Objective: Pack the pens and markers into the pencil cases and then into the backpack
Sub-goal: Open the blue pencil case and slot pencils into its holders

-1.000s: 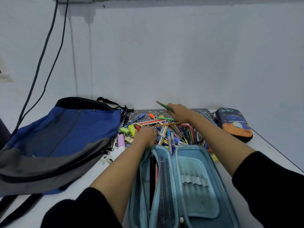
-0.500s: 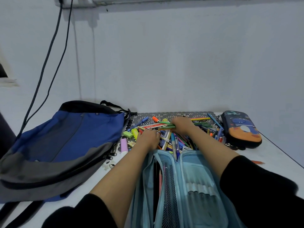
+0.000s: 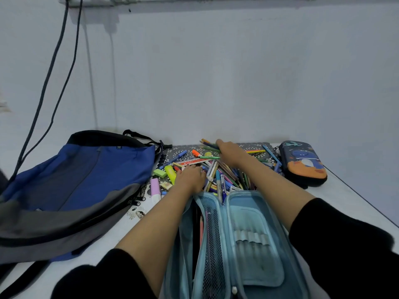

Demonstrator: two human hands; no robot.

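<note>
A heap of pens, pencils and markers (image 3: 218, 169) lies on a patterned dark mat (image 3: 250, 146) at the back of the white table. My right hand (image 3: 232, 153) is lifted over the heap and grips a few pencils (image 3: 208, 144) that stick out to the left. My left hand (image 3: 191, 176) rests palm down on the near side of the heap; its fingertips are hidden among the pens. A light blue pencil case (image 3: 248, 238) lies open in front of me, with pencils in its mesh side. A blue and grey backpack (image 3: 71, 186) lies flat on the left.
A closed dark pencil case with a dinosaur print (image 3: 302, 164) sits at the right back. A yellow highlighter (image 3: 170, 170), a green eraser (image 3: 159, 173) and a lilac marker (image 3: 155, 187) lie left of the heap. Two cables (image 3: 54, 72) hang down the wall.
My right hand dipped into the heap half a second ago and has now risen again with a few pencils in its grip. My left hand has stayed on the heap.
</note>
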